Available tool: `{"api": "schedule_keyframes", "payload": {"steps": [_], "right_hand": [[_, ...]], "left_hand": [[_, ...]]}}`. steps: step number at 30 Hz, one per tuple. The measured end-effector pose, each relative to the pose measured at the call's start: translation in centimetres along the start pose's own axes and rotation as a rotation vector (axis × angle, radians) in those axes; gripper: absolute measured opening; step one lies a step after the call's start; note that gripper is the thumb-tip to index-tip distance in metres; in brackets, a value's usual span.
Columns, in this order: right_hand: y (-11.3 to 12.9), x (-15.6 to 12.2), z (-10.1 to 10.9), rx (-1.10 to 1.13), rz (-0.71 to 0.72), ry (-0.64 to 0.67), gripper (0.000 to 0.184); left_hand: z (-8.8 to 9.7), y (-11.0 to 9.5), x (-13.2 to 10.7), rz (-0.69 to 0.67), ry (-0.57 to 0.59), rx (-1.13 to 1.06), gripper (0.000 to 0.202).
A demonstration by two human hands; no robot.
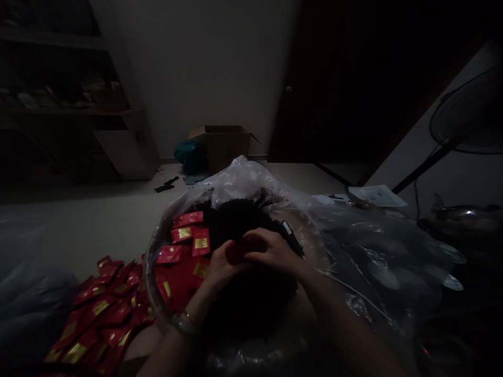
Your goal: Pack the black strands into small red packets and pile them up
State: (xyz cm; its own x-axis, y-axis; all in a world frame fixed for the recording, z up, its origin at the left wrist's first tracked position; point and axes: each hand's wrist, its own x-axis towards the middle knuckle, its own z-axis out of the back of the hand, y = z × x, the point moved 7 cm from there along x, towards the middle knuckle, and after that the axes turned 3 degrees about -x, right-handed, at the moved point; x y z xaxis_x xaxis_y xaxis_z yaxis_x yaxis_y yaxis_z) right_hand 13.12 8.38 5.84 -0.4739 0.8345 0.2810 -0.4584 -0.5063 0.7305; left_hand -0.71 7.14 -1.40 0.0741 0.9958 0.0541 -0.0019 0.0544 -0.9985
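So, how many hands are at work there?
2: the left hand and the right hand facing it, both holding a red packet over black material. Deep shadow could hide others.

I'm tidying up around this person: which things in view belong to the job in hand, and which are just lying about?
Apparently in use:
red item held by left hand and right hand
gold-marked red packets
black material
plastic-lined round container

Seemingly lying about:
open cardboard box
teal bundle
fan
black item on the floor
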Motion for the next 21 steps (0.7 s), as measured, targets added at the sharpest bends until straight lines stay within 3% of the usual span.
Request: {"api": "schedule_keyframes", "payload": {"steps": [4,9,15,17,21], "right_hand": [[-1.3,0.2,-1.0,0.072,-0.158,-0.037,0.013],[-3.1,0.2,-1.4,0.315,-0.316,-0.022,0.021],[-4.6,-0.1,-3.2,0.455,-0.446,0.002,0.027],[-4.7,0.0,-3.1,0.471,-0.441,-0.049,0.028],[-4.8,0.1,-2.6,0.484,-0.443,-0.112,0.031]], "left_hand": [[0.2,-0.5,0.0,0.023,0.014,-0.106,0.038],[1.1,-0.6,-0.1,0.119,-0.077,-0.167,0.036],[1.5,-0.1,-0.1,0.100,-0.161,-0.196,0.036],[1.1,0.1,0.1,0.126,-0.111,-0.215,0.039],[-0.7,0.7,-0.1,0.232,0.117,-0.264,0.050]]}}
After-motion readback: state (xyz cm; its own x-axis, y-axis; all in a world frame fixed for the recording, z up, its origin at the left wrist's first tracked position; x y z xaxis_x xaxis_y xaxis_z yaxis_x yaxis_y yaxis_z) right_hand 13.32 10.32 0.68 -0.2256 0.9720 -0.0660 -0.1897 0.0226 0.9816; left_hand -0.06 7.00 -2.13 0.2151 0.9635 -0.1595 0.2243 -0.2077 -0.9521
